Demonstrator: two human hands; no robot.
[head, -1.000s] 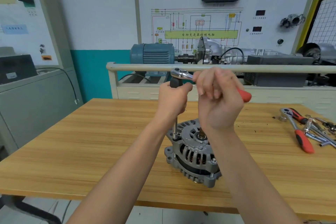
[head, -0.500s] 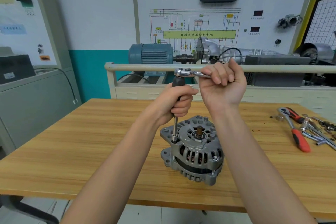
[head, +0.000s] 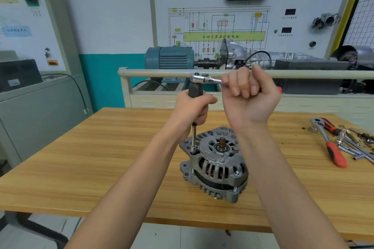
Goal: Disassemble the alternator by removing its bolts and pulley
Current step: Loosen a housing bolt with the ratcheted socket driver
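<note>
Chrome ratchet [head: 205,80] lies level above the alternator [head: 215,164], its long axis running left to right, head at the left end, red handle tip just showing past the right hand [head: 250,99]. Right fingers [head: 239,85] curled tight round the handle, palm facing the camera, wrist bent back, forearm rising from lower right. Left hand [head: 193,110] wraps a dark grip under the ratchet head, fingers closed round it, thumb lying across. From this fist a thin extension bar [head: 193,139] drops straight down, upright, onto a bolt at the alternator's left rim. Alternator sits near the middle of the wooden table [head: 81,157], shaft stub [head: 222,143] pointing up. Well right of the alternator: loose tools, including a red-handled ratchet [head: 332,147].
</note>
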